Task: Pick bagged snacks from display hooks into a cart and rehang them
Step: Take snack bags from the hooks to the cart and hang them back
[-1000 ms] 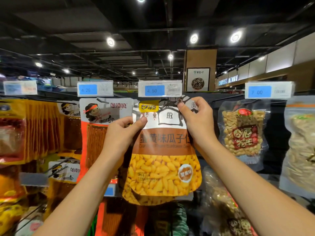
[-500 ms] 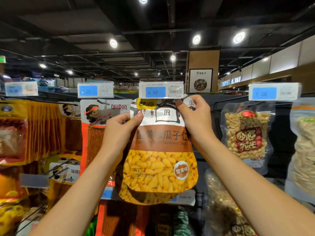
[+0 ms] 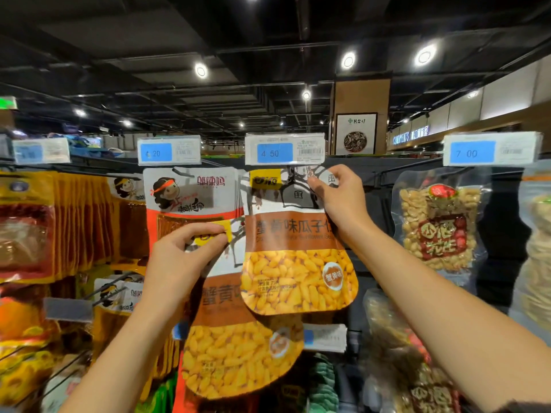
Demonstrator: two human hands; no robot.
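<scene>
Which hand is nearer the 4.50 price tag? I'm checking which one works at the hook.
Right. The right hand pinches the hanging sunflower seed bag just below the 4.50 price tag. The left hand is lower and further left, holding a second seed bag.

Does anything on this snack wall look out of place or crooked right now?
One thing: a sunflower seed bag is off its hook, pinched at the top by the left hand and hanging tilted, lower than its twin, which the right hand holds under the 4.50 tag. Nothing looks spilled or torn.
</scene>
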